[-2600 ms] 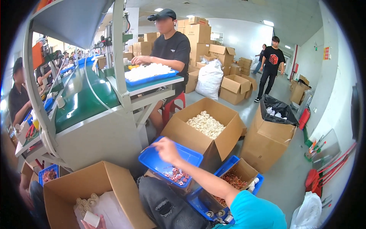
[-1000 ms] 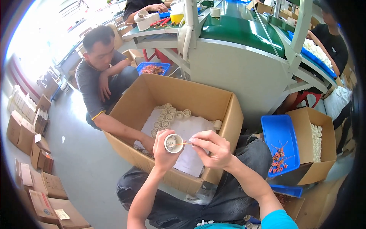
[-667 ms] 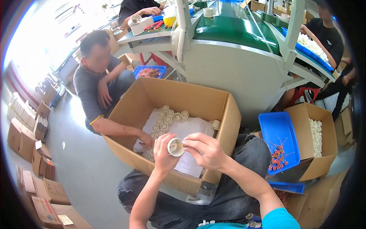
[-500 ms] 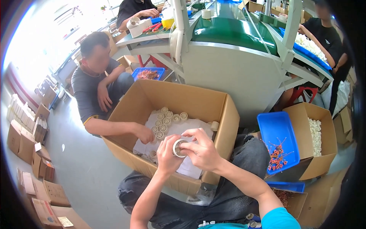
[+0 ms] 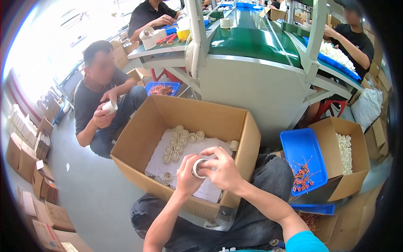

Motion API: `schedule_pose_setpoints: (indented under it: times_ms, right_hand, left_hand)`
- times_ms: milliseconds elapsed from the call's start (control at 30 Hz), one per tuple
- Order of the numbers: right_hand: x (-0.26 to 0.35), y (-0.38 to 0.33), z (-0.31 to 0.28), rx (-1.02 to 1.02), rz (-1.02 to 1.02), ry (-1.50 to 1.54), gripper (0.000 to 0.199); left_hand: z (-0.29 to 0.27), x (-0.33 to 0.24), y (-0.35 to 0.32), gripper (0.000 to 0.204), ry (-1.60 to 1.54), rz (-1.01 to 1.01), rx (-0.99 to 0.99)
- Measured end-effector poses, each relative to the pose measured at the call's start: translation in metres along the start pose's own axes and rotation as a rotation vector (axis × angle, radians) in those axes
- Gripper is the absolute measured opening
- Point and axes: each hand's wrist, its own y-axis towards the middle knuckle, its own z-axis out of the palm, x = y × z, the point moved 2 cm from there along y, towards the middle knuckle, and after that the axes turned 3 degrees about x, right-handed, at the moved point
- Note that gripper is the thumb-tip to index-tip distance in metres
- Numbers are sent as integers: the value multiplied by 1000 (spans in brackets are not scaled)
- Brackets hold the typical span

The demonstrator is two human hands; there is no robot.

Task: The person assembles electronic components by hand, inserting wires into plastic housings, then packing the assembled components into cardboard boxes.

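Note:
Over the near part of a large cardboard box [image 5: 197, 113], my left hand [image 5: 187, 178] is wrapped round a white plastic cup-shaped part [image 5: 196, 169], its opening turned to the right. The thumb and fingers of my right hand [image 5: 223, 170] reach into that opening; whatever they pinch inside is hidden. Below, on a white sheet [image 5: 191, 153] in the box, several similar round white parts [image 5: 173, 145] stand in rows. One more white part [image 5: 234, 145] lies by the box's right wall.
At left crouches a co-worker [image 5: 100, 84] holding a white cup part [image 5: 110, 107]. To my right are a blue tray [image 5: 296, 147] with red-orange wired pieces [image 5: 303, 178] and a carton [image 5: 361, 168] of small white pieces. A green conveyor [image 5: 256, 42] stands ahead; cartons [image 5: 58, 216] line the left.
The co-worker's hand has come out of the box, and a white cup part is now held up in front of them. My hands stay together on my part, barely moved.

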Motion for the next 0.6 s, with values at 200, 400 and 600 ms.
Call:
schedule_pose_setpoints:
  times_ms: [200,400,600]
  right_hand:
    - [-4,1,-3,71,148,112,19]
    - [-9,2,2,59,192,164,18]
    - [-15,6,7,78,159,241,16]
  left_hand:
    - [2,-1,3,53,-9,28,0]
    - [5,0,5,50,17,32,0]
    - [0,4,4,48,59,50,10]
